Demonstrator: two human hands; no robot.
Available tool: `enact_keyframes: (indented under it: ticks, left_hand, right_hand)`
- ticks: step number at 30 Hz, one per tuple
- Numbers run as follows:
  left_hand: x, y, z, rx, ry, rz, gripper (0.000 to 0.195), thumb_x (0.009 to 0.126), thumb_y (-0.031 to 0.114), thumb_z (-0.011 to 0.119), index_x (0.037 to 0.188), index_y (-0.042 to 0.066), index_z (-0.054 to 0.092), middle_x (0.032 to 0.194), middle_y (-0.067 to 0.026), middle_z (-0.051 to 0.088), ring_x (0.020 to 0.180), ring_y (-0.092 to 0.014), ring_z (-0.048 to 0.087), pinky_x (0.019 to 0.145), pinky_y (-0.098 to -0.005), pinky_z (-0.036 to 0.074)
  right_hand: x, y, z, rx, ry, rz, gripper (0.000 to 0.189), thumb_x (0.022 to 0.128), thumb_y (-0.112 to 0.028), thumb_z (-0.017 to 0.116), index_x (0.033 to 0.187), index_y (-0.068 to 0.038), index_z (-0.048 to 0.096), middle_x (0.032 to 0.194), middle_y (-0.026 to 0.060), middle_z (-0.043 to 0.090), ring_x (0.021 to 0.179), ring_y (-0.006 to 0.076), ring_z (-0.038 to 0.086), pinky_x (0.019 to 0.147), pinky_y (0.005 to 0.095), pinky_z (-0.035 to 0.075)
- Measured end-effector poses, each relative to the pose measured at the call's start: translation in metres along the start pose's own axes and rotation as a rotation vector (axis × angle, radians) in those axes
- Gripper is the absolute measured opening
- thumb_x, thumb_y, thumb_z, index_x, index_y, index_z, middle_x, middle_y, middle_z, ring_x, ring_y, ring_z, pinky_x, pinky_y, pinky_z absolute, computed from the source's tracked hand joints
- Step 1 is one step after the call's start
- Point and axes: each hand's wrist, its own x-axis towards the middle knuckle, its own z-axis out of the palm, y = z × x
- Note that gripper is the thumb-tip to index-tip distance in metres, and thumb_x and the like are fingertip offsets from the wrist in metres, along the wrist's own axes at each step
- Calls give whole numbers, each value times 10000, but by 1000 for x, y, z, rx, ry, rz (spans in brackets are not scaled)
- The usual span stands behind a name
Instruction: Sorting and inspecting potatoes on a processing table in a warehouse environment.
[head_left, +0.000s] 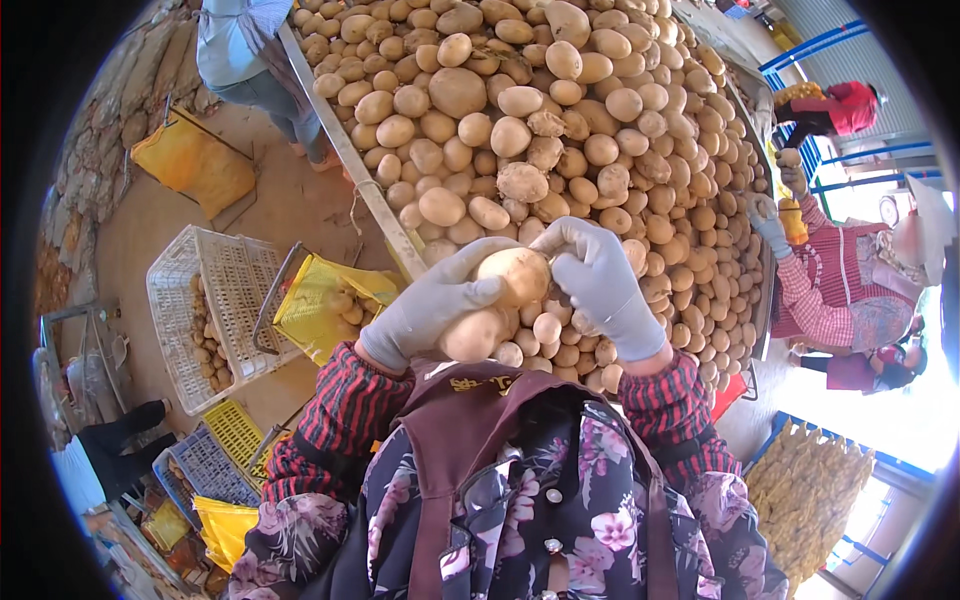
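Observation:
A large potato (514, 277) is gripped in my gloved left hand (435, 304), thumb across its near side. Below that hand, another big potato (474, 334) lies close against the palm; whether it is held too, I cannot tell. My gloved right hand (600, 281) is at the right side of the upper potato, fingers curled and fingertips close to it; whether they hold anything is hidden. Both hands are over a wide heap of loose potatoes (607, 150) on a sorting table, whose metal edge (352, 161) runs along the left.
Left of the table stand a white plastic crate (217, 307) with potatoes, a yellow mesh bag (322, 307) on a metal frame, and an orange mesh bag (195, 161). Blue and yellow crates (214, 465) are lower left. Co-workers stand across the right side and at the upper left.

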Motion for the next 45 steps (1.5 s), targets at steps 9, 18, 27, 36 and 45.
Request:
enact_keyframes:
  ticks: [9,18,27,36,45]
  left_hand:
    - [4,3,7,-22,-8,3,690,976,372,693,1526,43,436,1373,-119,596,1118,-190,659,857,-317,598]
    - [13,-17,-13,-459,46,-29,654,1023,238,661,1561,17,362,1366,-97,604,1168,-151,640,944,-289,569]
    - [19,-35,-4,541,192,558,359,1005,113,631,1346,37,549,1223,-61,649,1115,-177,653,986,-337,547]
    - [-8,-44,3,-746,201,180,413,1115,358,447,1407,82,541,1290,-81,658,1149,-212,655,976,-382,564]
    - [-49,-41,-31,-1061,-84,251,476,1111,356,401,1404,0,517,1164,-198,611,938,-288,634,747,-323,570]
  right_hand:
    - [-8,6,-16,-29,-38,32,219,873,-88,577,1021,0,712,881,-28,642,692,25,546,606,208,441]
    - [5,22,-15,-75,221,-64,422,894,-192,731,1263,6,677,1133,46,663,1016,112,644,868,254,526]
    - [-6,10,31,-584,147,-781,772,832,-310,840,1471,-21,517,1456,201,534,1342,373,516,1138,442,403]
    - [-17,32,51,805,70,-193,621,983,-273,626,1519,-26,431,1435,192,553,1298,313,584,1044,430,558]
    - [-43,67,25,1057,47,83,533,1033,-301,523,1453,22,468,1337,209,618,1112,286,683,832,427,657]
